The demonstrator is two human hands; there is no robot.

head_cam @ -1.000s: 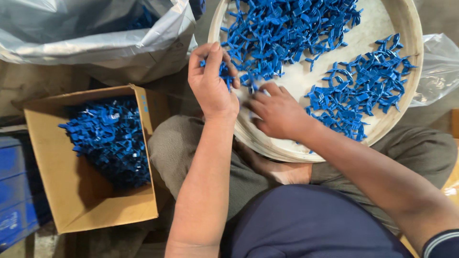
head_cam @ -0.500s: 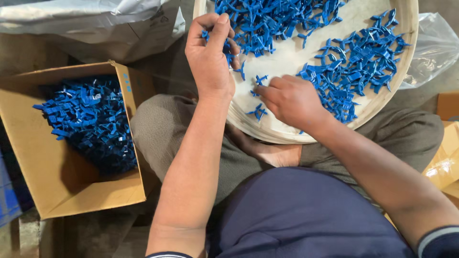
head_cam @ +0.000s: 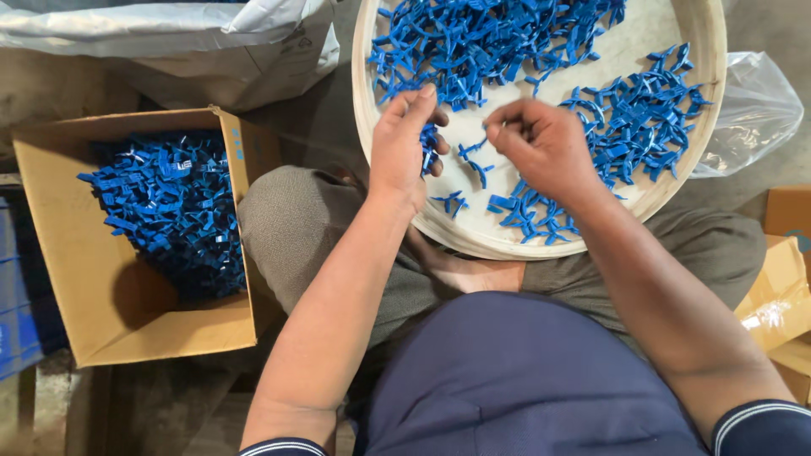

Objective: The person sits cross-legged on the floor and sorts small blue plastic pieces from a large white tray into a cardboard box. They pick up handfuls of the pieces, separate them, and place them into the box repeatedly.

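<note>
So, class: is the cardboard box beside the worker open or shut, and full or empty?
Open and partly filled. The cardboard box has no flaps over its top, and a heap of blue plastic pieces lies inside, with bare cardboard floor showing.

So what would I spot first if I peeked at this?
Heaps of small blue plastic pieces fill a big round tray on the person's lap. The left hand grips some, and the right hand is curled just beside it. At the left, a cardboard box holds more.
</note>
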